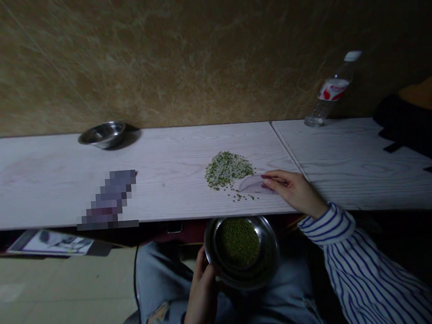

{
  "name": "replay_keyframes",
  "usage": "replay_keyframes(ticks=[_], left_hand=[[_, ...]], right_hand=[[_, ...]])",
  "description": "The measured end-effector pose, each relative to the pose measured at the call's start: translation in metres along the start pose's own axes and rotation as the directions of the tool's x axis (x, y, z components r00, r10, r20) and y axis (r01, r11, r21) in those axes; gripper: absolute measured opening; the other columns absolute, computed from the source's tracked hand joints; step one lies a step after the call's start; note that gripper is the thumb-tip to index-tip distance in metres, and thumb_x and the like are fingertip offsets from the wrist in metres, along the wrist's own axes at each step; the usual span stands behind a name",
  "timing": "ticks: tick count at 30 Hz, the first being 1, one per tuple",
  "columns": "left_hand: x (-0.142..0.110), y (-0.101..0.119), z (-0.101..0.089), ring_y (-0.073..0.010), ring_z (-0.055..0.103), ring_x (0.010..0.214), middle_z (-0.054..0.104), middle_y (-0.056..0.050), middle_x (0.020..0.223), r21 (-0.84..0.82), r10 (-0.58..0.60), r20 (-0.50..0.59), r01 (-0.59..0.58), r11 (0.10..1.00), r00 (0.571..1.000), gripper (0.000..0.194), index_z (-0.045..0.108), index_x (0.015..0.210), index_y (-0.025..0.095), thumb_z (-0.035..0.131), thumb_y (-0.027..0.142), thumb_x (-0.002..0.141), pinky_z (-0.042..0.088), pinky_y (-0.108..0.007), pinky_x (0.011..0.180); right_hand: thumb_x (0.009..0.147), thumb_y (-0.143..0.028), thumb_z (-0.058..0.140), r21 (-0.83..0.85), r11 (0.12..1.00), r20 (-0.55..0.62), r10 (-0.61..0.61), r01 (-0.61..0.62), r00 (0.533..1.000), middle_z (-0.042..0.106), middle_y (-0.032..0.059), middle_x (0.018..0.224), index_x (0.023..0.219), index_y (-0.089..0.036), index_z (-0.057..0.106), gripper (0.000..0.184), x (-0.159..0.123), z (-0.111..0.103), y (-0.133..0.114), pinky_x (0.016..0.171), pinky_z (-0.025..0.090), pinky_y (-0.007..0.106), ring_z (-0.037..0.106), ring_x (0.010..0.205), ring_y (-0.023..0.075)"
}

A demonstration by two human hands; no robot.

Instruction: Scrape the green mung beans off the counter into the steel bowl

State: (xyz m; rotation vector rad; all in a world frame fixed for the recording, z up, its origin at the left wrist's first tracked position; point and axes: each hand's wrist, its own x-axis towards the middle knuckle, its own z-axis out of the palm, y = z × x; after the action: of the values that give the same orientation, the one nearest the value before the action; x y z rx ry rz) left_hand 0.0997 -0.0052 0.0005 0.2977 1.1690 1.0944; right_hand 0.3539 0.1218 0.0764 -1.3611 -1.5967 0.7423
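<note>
A pile of green mung beans (227, 169) mixed with pale grains lies on the white wooden table (171, 155). My right hand (294, 189), fingers pressed together, holds a small pale card (252, 184) flat on the table at the pile's right edge. A few loose beans (240, 196) lie near the table's front edge. Below the edge, on my lap, my left hand (201, 291) grips the rim of a steel bowl (241, 251) with green beans in it.
An empty steel bowl (103, 134) stands at the back left by the wall. A plastic water bottle (331, 90) leans at the back right. Dark clothing (417, 128) lies at the far right. A blurred-out object (109, 200) lies on the table's left. Papers (51, 242) sit under the table.
</note>
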Motion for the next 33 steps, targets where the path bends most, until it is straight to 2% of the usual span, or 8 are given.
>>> replay_keyframes(ticks=[4, 11, 16, 22, 25, 33], left_hand=[[-0.0005, 0.0010, 0.0019, -0.0295, 0.063, 0.107, 0.068, -0.009, 0.121, -0.017, 0.006, 0.004, -0.006, 1.000, 1.000, 0.061, 0.059, 0.126, 0.024, 0.073, 0.026, 0.067, 0.053, -0.036, 0.080], [0.0005, -0.0039, -0.0011, -0.0268, 0.066, 0.094, 0.071, -0.008, 0.108, -0.003, 0.016, 0.011, -0.016, 1.000, 1.000, 0.059, 0.056, 0.126, 0.023, 0.070, 0.026, 0.069, 0.054, -0.034, 0.073], [-0.0008, -0.0012, 0.0008, -0.0267, 0.063, 0.102, 0.067, -0.010, 0.122, -0.023, 0.005, 0.023, -0.004, 1.000, 1.000, 0.058, 0.056, 0.125, 0.021, 0.070, 0.021, 0.068, 0.053, -0.033, 0.077], [-0.0028, 0.0021, 0.0013, -0.0256, 0.066, 0.094, 0.071, -0.009, 0.110, -0.010, 0.009, 0.026, -0.009, 1.000, 1.000, 0.061, 0.051, 0.129, 0.020, 0.067, 0.022, 0.070, 0.052, -0.031, 0.069], [-0.0028, 0.0022, 0.0001, -0.0229, 0.066, 0.083, 0.072, -0.006, 0.101, 0.014, 0.012, 0.042, -0.013, 1.000, 0.999, 0.060, 0.050, 0.129, 0.020, 0.067, 0.023, 0.071, 0.052, -0.031, 0.066], [-0.0023, 0.0022, 0.0025, -0.0221, 0.064, 0.082, 0.071, -0.007, 0.104, 0.007, -0.006, -0.004, 0.006, 1.000, 1.000, 0.064, 0.053, 0.129, 0.021, 0.068, 0.022, 0.067, 0.051, -0.031, 0.066]], right_hand=[[0.081, -0.039, 0.066, -0.010, 1.000, 0.000, -0.003, 0.003, 1.000, 0.077, 0.0061, 0.092, 0.096, -0.021, 0.073, 0.025, 0.0016, 0.0011, -0.0004, 0.081, 0.060, 0.038, 0.073, 0.083, 0.0221], [0.080, -0.037, 0.065, -0.015, 1.000, -0.003, -0.009, 0.009, 1.000, 0.077, 0.0064, 0.092, 0.095, -0.021, 0.073, 0.024, 0.0017, 0.0000, -0.0002, 0.081, 0.060, 0.039, 0.073, 0.082, 0.0220], [0.080, -0.038, 0.066, -0.021, 1.000, 0.032, -0.009, 0.010, 0.999, 0.077, 0.0059, 0.092, 0.094, -0.021, 0.073, 0.023, 0.0014, 0.0008, -0.0032, 0.079, 0.060, 0.038, 0.073, 0.080, 0.0218], [0.080, -0.042, 0.067, 0.018, 1.000, 0.014, -0.006, 0.006, 1.000, 0.077, 0.0057, 0.089, 0.096, -0.021, 0.073, 0.027, 0.0014, -0.0004, -0.0013, 0.078, 0.060, 0.037, 0.073, 0.079, 0.0215], [0.080, -0.040, 0.066, 0.004, 1.000, 0.032, -0.010, 0.010, 0.999, 0.077, 0.0053, 0.089, 0.094, -0.022, 0.073, 0.025, 0.0014, -0.0013, -0.0019, 0.079, 0.060, 0.037, 0.073, 0.079, 0.0212], [0.081, -0.034, 0.064, -0.042, 0.999, 0.040, -0.014, 0.015, 0.999, 0.077, 0.0056, 0.092, 0.095, -0.021, 0.073, 0.022, 0.0019, 0.0000, -0.0037, 0.081, 0.059, 0.039, 0.072, 0.082, 0.0219]])
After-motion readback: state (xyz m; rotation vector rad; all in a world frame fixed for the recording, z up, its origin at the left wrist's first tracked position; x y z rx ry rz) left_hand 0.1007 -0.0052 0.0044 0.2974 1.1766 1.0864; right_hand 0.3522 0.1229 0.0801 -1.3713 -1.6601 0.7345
